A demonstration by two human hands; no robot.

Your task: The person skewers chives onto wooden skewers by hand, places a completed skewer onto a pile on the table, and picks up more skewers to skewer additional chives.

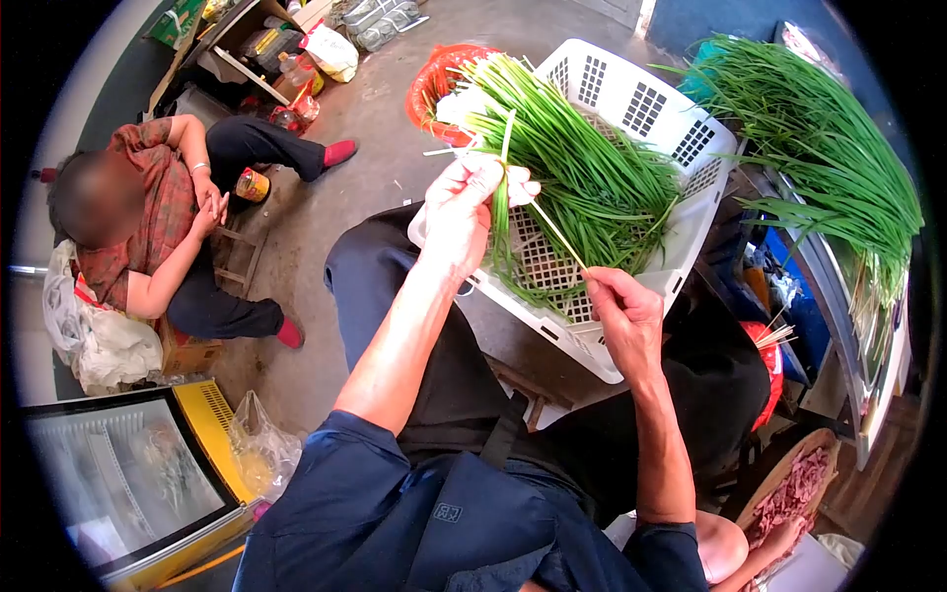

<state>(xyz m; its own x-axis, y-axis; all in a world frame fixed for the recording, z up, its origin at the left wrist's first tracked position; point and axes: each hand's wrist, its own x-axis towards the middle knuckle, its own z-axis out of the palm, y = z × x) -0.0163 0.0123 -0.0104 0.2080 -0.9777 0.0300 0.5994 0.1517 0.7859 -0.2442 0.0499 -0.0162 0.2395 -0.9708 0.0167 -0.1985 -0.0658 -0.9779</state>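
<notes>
My left hand (473, 202) is closed on a few green stalks (501, 222) above the near left side of a white plastic crate (617, 360). A thin pale strand (557, 232) stretches from there to my right hand (626, 311), whose fingers pinch its other end over the crate's near edge. Inside the crate lies a large bundle of long green leafy stalks (582, 158), their pale ends toward a red bag (424, 89) at the crate's far left corner.
A seated person (143, 217) is at the left, near a glass-topped freezer (128, 483). More green stalks (809, 138) lie on a stand at the right. Another person's hand (784, 538) is at a round basket (829, 444) at the lower right.
</notes>
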